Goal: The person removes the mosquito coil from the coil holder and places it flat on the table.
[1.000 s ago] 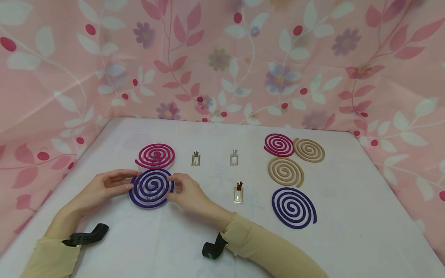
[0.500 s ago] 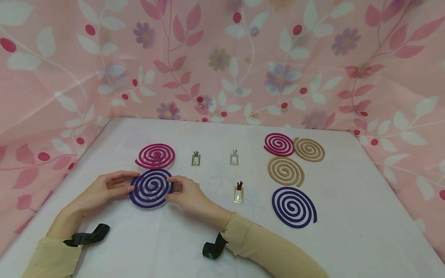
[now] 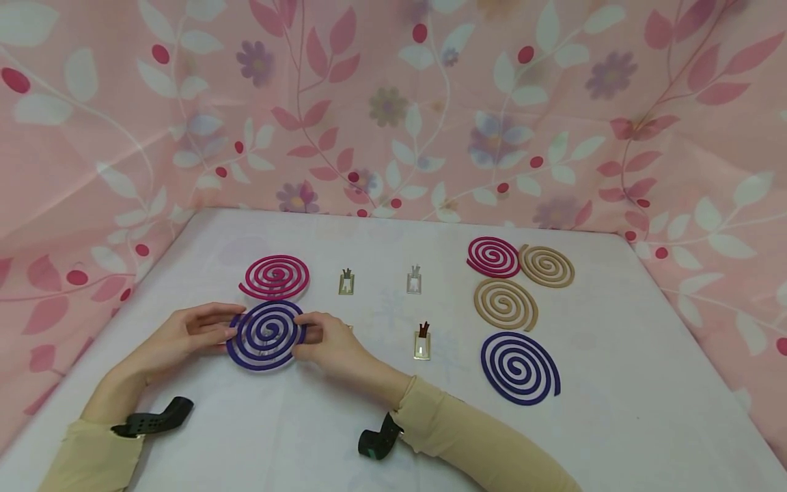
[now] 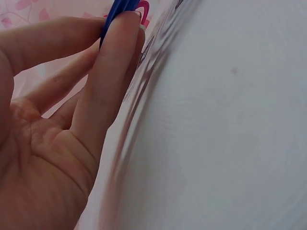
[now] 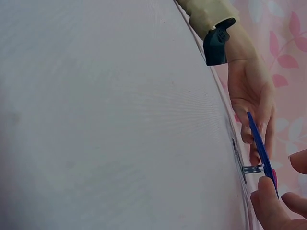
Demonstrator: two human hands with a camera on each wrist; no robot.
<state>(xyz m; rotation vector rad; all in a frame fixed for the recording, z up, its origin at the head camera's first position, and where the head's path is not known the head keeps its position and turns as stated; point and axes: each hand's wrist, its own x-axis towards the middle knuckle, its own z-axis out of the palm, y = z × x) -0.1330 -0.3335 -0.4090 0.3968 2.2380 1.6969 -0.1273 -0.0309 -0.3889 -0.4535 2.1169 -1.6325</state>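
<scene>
At left, both hands pinch a blue coil.

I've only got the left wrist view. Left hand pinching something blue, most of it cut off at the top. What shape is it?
Observer: Head view shows a flat blue spiral coil.

Operator: Anything on its other side?

Observer: Yes, the right hand has the edge opposite the left hand.

Operator: Anything between it and the table?

Observer: Right wrist view shows a small upright piece between the coil and the table. Can't tell if it touches the coil.
</scene>
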